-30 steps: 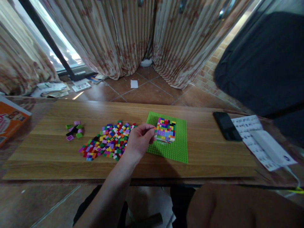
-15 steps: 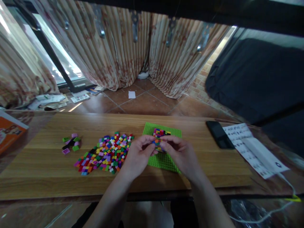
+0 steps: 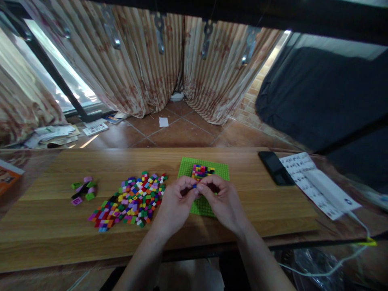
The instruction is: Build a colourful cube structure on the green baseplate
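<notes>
My left hand [image 3: 173,204] and my right hand [image 3: 223,202] meet fingertip to fingertip above the near part of a green studded baseplate [image 3: 222,171]. Pinched between their thumbs and forefingers is a small blue toy brick [image 3: 194,186], mostly covered by the fingers. Just beyond the fingertips, a block of many-coloured bricks [image 3: 202,171] is built up on the baseplate; the hands hide its near side. To the left of my left hand spreads a loose pile of small mixed-colour bricks [image 3: 133,204].
A separate little group of larger bricks [image 3: 85,190] lies farther left on the wooden table [image 3: 48,226]. On the right are a black phone [image 3: 275,167] and a printed paper sheet [image 3: 318,186] with a white cable [image 3: 360,222]. An orange box [image 3: 9,178] sits at the left edge.
My hands have drawn closer together at the fingertips, uncovering more of the built-up bricks. A blue brick now shows between them. The whole view has shifted slightly.
</notes>
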{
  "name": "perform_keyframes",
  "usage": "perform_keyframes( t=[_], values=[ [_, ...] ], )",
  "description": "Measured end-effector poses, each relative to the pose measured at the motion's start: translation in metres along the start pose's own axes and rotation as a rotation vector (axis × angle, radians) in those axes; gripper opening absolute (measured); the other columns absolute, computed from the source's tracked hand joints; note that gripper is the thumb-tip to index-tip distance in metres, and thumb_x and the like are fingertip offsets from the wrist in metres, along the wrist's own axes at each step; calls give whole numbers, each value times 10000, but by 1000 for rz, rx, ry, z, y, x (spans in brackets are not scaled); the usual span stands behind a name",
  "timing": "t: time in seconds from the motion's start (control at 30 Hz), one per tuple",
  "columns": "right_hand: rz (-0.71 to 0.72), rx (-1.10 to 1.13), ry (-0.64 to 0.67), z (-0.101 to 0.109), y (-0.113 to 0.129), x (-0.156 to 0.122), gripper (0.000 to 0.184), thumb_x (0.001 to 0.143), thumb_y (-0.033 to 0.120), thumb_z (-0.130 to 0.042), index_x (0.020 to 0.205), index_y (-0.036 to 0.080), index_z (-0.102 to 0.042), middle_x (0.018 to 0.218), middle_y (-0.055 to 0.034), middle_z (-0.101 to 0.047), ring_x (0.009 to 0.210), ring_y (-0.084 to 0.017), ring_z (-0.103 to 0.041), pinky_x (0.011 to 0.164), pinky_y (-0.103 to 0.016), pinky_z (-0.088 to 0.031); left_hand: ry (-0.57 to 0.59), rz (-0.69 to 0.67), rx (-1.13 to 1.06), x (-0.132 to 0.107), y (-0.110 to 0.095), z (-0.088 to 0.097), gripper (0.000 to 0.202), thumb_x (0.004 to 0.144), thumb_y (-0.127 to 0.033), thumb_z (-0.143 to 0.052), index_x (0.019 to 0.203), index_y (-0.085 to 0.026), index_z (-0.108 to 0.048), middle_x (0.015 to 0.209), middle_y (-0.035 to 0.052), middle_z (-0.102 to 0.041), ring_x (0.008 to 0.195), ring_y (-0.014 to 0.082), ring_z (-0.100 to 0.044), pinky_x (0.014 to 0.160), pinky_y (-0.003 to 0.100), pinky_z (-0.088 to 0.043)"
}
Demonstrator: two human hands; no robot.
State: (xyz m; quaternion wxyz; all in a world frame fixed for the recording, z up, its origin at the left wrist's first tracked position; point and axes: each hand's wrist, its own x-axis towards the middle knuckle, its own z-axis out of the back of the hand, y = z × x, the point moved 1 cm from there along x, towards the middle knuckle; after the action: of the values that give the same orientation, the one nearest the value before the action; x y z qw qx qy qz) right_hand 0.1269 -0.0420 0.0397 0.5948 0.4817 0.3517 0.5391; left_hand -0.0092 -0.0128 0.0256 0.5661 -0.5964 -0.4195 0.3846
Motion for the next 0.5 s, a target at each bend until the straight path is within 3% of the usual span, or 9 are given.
perform_keyframes(
  t=[0.23, 0.5],
  values=[
    [-80, 287, -38, -15, -1, -2, 198, 818, 352, -649, 721, 182, -623, 621, 27, -598, 554, -118, -572, 556, -242, -473, -101, 115, -254, -1, -10, -6, 210, 674, -299, -775, 731, -145, -643, 649, -2, -658, 577, 110, -589, 595, 229, -508],
    [-87, 282, -116, -23, 0, -4, 223, 817, 382, -656, 710, 188, -624, 595, 27, -592, 526, -109, -556, 508, -223, -470, -176, 148, -350, -3, -8, -9, 188, 660, -265, -780, 702, -140, -645, 603, -13, -642, 531, 98, -570, 554, 220, -490]
  ],
)
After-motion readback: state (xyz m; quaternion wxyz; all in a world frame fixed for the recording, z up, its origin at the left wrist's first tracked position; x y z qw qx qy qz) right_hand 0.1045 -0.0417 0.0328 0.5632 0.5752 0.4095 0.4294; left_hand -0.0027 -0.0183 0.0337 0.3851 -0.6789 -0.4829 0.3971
